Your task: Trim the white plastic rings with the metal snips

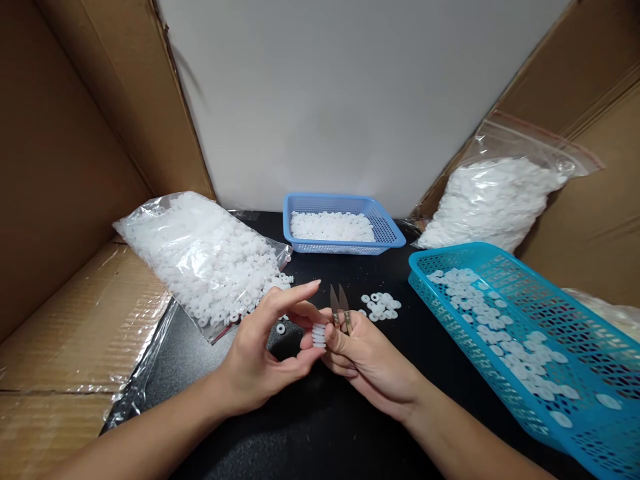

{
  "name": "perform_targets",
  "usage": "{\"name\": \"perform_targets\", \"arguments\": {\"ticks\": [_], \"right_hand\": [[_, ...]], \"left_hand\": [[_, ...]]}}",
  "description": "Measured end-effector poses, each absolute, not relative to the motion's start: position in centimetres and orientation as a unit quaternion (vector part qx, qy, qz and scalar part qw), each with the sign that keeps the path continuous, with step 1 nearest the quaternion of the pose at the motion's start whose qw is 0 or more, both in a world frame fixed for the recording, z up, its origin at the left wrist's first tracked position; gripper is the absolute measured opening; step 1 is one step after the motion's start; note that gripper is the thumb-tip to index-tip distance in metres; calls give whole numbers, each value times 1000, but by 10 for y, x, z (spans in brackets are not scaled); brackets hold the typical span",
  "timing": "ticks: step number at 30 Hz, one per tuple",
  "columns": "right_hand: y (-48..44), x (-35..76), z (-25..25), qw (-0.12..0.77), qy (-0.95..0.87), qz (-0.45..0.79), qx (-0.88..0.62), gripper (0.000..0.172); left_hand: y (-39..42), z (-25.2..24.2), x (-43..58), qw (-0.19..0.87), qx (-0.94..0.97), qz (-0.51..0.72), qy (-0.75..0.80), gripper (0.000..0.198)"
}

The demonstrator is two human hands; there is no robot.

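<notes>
Just in front of me a short stack of white plastic rings (319,336) stands between my two hands. My left hand (265,340) grips it, thumb low, with the index finger stretched out above. From the other side, the thumb and fingertips of my right hand (367,353) meet the stack. A pair of thread snips (341,310) is held in my right hand as well, blades pointing away and apart. Some of the left fingers are hidden behind the stack. One loose white ring (281,329) lies beside my left hand, and a small pile of white discs (381,305) lies beyond my right.
A clear bag of white rings (200,260) spills open at left. At the back sits a blue basket (340,248) of white pieces. A teal basket (450,313) with scattered discs fills the right side, a full zip bag (495,200) behind it. Cardboard walls (75,100) flank the black table.
</notes>
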State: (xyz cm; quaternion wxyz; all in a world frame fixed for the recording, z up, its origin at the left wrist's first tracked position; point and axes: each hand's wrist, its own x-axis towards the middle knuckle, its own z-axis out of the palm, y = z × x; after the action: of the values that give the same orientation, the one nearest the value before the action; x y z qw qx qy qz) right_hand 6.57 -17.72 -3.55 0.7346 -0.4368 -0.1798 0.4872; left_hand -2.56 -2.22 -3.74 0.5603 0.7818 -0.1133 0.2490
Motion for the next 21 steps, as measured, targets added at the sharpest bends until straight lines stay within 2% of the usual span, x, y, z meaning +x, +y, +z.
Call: {"name": "perform_targets", "arguments": {"ticks": [7, 14, 19, 21], "right_hand": [[-175, 64, -35, 758, -132, 472, -430, 45], [-174, 67, -38, 742, -138, 490, -436, 45], [-171, 66, -43, 688, -208, 387, -578, 62], [-170, 71, -42, 662, -225, 330, -634, 62]], "left_hand": [[-21, -40, -22, 546, 779, 279, -129, 82], [-21, -42, -20, 537, 786, 278, -127, 82], [-11, -39, -18, 509, 808, 265, -136, 78], [4, -31, -13, 486, 836, 219, -132, 69]]}}
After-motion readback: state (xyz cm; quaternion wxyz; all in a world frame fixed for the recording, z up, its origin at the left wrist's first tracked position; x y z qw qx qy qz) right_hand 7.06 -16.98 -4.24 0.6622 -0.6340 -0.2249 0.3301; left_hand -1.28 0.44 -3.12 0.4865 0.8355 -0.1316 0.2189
